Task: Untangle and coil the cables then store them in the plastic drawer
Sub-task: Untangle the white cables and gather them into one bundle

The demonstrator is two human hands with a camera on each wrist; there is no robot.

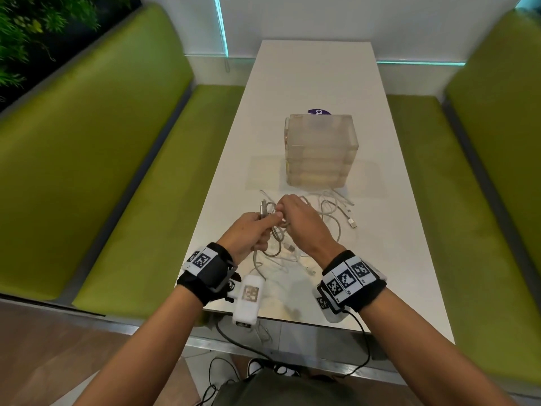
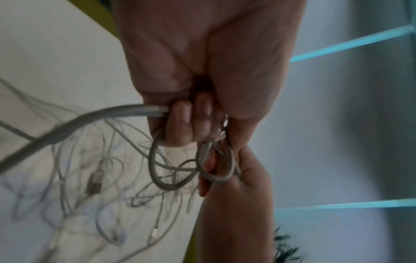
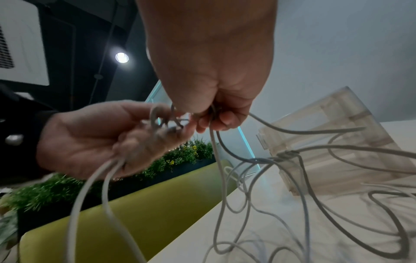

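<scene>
A tangle of white and grey cables (image 1: 330,213) lies on the white table (image 1: 316,77) in front of a translucent plastic drawer unit (image 1: 319,150), whose drawers look closed. My left hand (image 1: 263,221) grips a grey cable (image 2: 90,117) in its curled fingers (image 2: 180,122), with metal plugs sticking up above the fist. My right hand (image 1: 282,213) meets it from the right and pinches a small loop of the same cable (image 2: 216,176). Both hands hover just above the pile. In the right wrist view, strands (image 3: 258,178) hang from my right hand (image 3: 211,113) toward the drawer unit (image 3: 337,138).
Green benches run along both sides of the table, left (image 1: 131,171) and right (image 1: 439,200). A purple round sticker (image 1: 319,111) shows behind the drawer unit. A clear flat sheet (image 1: 263,171) lies under and around the unit. A white wall closes the far end.
</scene>
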